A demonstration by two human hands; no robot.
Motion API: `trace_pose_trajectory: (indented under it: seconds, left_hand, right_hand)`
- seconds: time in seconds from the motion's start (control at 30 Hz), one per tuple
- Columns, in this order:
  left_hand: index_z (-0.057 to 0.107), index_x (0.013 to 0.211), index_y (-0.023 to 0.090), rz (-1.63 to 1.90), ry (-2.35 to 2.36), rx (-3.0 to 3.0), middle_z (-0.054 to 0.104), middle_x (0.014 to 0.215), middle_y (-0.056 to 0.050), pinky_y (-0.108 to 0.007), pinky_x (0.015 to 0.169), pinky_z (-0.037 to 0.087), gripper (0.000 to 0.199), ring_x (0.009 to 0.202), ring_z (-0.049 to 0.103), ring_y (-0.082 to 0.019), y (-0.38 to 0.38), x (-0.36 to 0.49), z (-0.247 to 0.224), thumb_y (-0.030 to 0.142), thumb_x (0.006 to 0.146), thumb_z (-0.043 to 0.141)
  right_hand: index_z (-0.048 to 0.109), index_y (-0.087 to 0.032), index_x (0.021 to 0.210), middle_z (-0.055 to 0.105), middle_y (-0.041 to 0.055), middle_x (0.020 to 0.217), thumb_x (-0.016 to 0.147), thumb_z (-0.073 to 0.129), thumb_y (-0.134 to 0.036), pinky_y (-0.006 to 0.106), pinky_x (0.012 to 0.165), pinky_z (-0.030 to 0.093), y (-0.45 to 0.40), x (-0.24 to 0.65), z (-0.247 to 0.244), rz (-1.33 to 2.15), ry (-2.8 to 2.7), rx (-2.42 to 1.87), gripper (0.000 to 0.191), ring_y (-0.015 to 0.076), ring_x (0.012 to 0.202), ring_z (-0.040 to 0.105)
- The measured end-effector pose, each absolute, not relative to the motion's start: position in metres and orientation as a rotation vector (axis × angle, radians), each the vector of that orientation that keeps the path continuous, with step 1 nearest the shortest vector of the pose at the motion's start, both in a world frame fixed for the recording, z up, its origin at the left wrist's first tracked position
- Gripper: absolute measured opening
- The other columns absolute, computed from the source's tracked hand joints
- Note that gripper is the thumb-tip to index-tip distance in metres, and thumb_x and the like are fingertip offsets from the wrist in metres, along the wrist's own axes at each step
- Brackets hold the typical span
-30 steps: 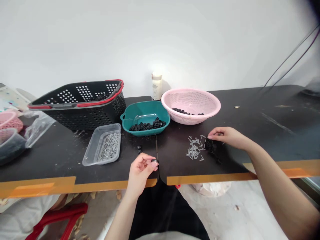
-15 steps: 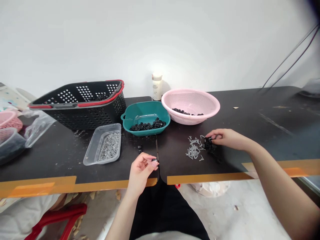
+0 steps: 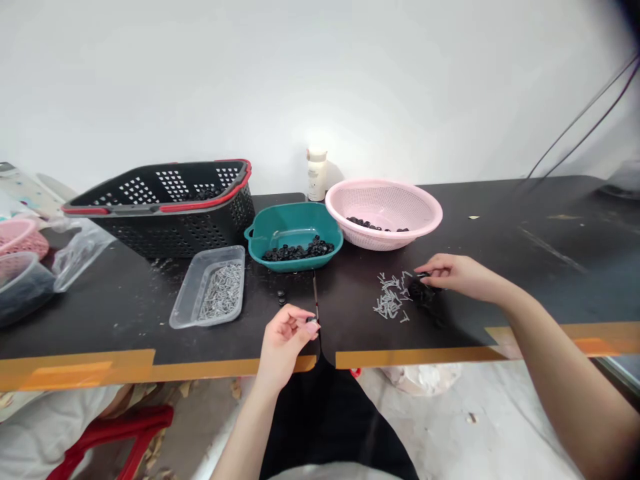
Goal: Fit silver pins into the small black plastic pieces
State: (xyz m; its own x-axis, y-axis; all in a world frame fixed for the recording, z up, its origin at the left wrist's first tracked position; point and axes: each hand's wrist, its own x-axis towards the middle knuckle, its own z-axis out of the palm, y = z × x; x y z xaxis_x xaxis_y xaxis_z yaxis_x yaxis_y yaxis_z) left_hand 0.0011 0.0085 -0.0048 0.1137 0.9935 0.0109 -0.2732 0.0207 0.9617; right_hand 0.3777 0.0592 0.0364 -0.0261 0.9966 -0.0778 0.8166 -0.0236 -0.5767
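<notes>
At the front edge of the black table (image 3: pixel 100 327), the left hand (image 3: pixel 284 347) pinched a small black piece (image 3: pixel 313 322). The half-curled right hand (image 3: pixel 463 277) lay over a black pile (image 3: pixel 423 293), just right of loose screws (image 3: pixel 390 297); any grip was unclear.

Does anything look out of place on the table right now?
Yes: loose silver screws lie heaped directly on the tabletop, outside the clear tray, and a few black rings sit stray in front of the teal bowl.
</notes>
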Motion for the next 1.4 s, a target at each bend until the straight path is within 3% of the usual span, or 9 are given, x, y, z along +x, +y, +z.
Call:
trace_pose_trajectory:
  seconds: [0.33, 0.43, 0.53, 0.6, 0.7, 0.87, 0.97, 1.23, 1.4]
  left_hand:
    - [0.068, 0.081, 0.016, 1.240, 0.891, 1.062, 0.064, 0.064, 0.002, -0.018, 0.061, 0.053, 0.021, 0.060, 0.061, -0.008, 0.010, 0.001, -0.008, 0.031, 0.070, 0.079]
    - [0.067, 0.080, 0.016, 1.257, 0.884, 1.061, 0.063, 0.063, 0.002, -0.018, 0.060, 0.053, 0.021, 0.059, 0.061, -0.008, 0.010, 0.002, -0.006, 0.029, 0.069, 0.079]
    - [0.068, 0.082, 0.017, 1.292, 0.872, 1.031, 0.061, 0.064, 0.004, -0.018, 0.059, 0.054, 0.022, 0.060, 0.061, -0.009, 0.009, 0.003, -0.004, 0.029, 0.068, 0.080]
    - [0.068, 0.081, 0.017, 1.301, 0.850, 1.003, 0.062, 0.065, 0.003, -0.019, 0.058, 0.056, 0.023, 0.059, 0.061, -0.009, 0.009, 0.004, -0.003, 0.030, 0.067, 0.080]
    - [0.067, 0.078, 0.015, 1.323, 0.811, 0.939, 0.064, 0.062, 0.002, -0.021, 0.057, 0.057, 0.027, 0.054, 0.060, -0.008, 0.010, 0.003, -0.003, 0.034, 0.065, 0.081]
    - [0.062, 0.068, 0.015, 1.384, 0.817, 0.892, 0.062, 0.055, 0.003, -0.022, 0.050, 0.056, 0.040, 0.048, 0.060, -0.009, 0.010, 0.002, -0.006, 0.043, 0.054, 0.087]
    - [0.059, 0.065, 0.015, 1.408, 0.830, 0.882, 0.064, 0.054, 0.002, -0.021, 0.047, 0.056, 0.043, 0.047, 0.062, -0.011, 0.009, 0.002, -0.007, 0.047, 0.054, 0.086]
    - [0.058, 0.062, 0.015, 1.418, 0.847, 0.835, 0.065, 0.052, 0.001, -0.020, 0.043, 0.055, 0.045, 0.044, 0.063, -0.012, 0.008, 0.004, -0.003, 0.050, 0.055, 0.085]
    - [0.058, 0.061, 0.015, 1.415, 0.883, 0.839, 0.066, 0.051, 0.001, -0.020, 0.045, 0.054, 0.043, 0.043, 0.062, -0.011, 0.006, 0.005, 0.002, 0.048, 0.058, 0.084]
  right_hand:
    - [0.073, -0.018, 0.100, 0.070, 0.0087, 0.089, 0.079, 0.056, -0.038, 0.038, 0.073, 0.051, 0.052, 0.371, 0.051, 0.542, -2.109, -1.966, 0.033, 0.0275, 0.081, 0.066]
    - [0.068, -0.019, 0.109, 0.070, 0.0065, 0.081, 0.078, 0.060, -0.030, 0.038, 0.068, 0.052, 0.047, 0.366, 0.060, 0.580, -2.040, -1.996, 0.034, 0.0266, 0.076, 0.067]
    - [0.069, -0.018, 0.094, 0.070, 0.0054, 0.072, 0.070, 0.072, -0.027, 0.036, 0.064, 0.054, 0.042, 0.356, 0.068, 0.600, -1.867, -2.039, 0.026, 0.0260, 0.069, 0.068]
    - [0.071, -0.019, 0.084, 0.073, 0.0064, 0.075, 0.068, 0.077, -0.034, 0.036, 0.066, 0.057, 0.037, 0.341, 0.072, 0.664, -1.758, -1.931, 0.023, 0.0259, 0.072, 0.070]
    - [0.075, -0.022, 0.086, 0.075, 0.0066, 0.090, 0.068, 0.079, -0.041, 0.035, 0.073, 0.060, 0.030, 0.299, 0.072, 0.812, -1.627, -1.556, 0.027, 0.0246, 0.080, 0.071]
    - [0.075, -0.024, 0.086, 0.075, 0.0037, 0.094, 0.067, 0.083, -0.028, 0.033, 0.080, 0.060, 0.026, 0.209, 0.059, 1.185, -1.504, -0.969, 0.021, 0.0208, 0.086, 0.071]
    - [0.071, -0.022, 0.085, 0.075, 0.0039, 0.094, 0.069, 0.083, -0.021, 0.033, 0.082, 0.059, 0.029, 0.175, 0.049, 1.359, -1.520, -0.775, 0.020, 0.0187, 0.087, 0.071]
    - [0.055, -0.020, 0.073, 0.074, 0.0048, 0.094, 0.073, 0.080, -0.019, 0.031, 0.071, 0.060, 0.028, 0.156, 0.031, 1.510, -1.381, -0.695, 0.025, 0.0177, 0.082, 0.071]
    - [0.058, -0.020, 0.073, 0.075, 0.0057, 0.097, 0.075, 0.078, -0.019, 0.033, 0.079, 0.059, 0.024, 0.158, 0.030, 1.300, -1.523, -0.779, 0.021, 0.0200, 0.088, 0.072]
